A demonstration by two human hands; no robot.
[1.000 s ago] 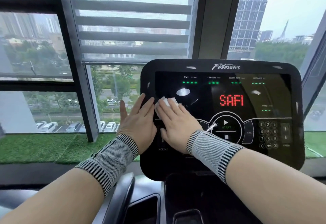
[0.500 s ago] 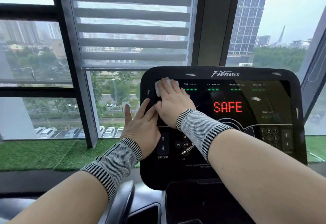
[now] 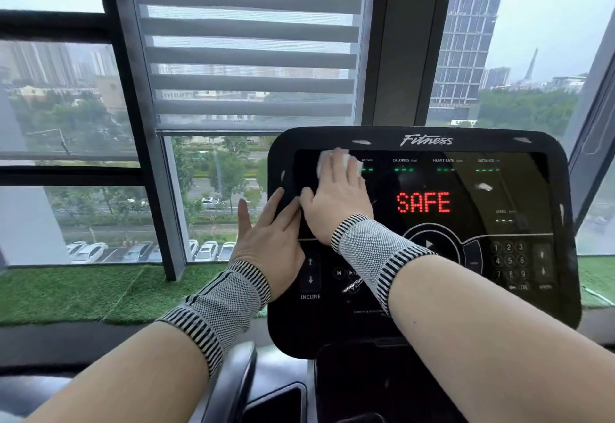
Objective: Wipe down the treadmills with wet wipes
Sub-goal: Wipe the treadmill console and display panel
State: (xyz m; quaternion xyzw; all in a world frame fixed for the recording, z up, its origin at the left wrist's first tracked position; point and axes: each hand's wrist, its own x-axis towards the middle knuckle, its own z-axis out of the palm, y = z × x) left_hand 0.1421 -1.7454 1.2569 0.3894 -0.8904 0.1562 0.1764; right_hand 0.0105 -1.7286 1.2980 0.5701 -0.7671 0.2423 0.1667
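Hands: two, both bare, each with one knitted wristband, grey mesh weave edged in black-and-white ribbing. Right hand (image 3: pixel 336 199) lies flat, fingers straight and together, pressing one white wet wipe (image 3: pixel 321 163) against the upper left corner of the display; only the crumpled edges of the wipe show past the fingertips. Left hand (image 3: pixel 269 239) is flat too, fingers straight, holding nothing, resting on the left rim of the console, its fingertips touching the thumb side of the right hand.

Treadmill console (image 3: pixel 422 319): one, black, glossy, a rounded rectangle tilted toward the viewer, lettered "Fitness" at the top. On it: one red dot-matrix readout (image 3: pixel 423 203) showing "SAFE"; green dashes under small labels along the top; one round start control, partly behind the right wrist; one numeric keypad (image 3: pixel 509 260) at the right; one pair of incline arrows (image 3: pixel 310 271) at the lower left.

Surroundings: one striped roller blind (image 3: pixel 249 43), sheer and solid bands alternating; one strip of artificial grass (image 3: pixel 83 292) along the window; parked cars and towers beyond the glass.

Change from half a second earlier: right hand and wipe have slid slightly rightward along the top row, now covering the first label; left hand is unmoved on the rim.
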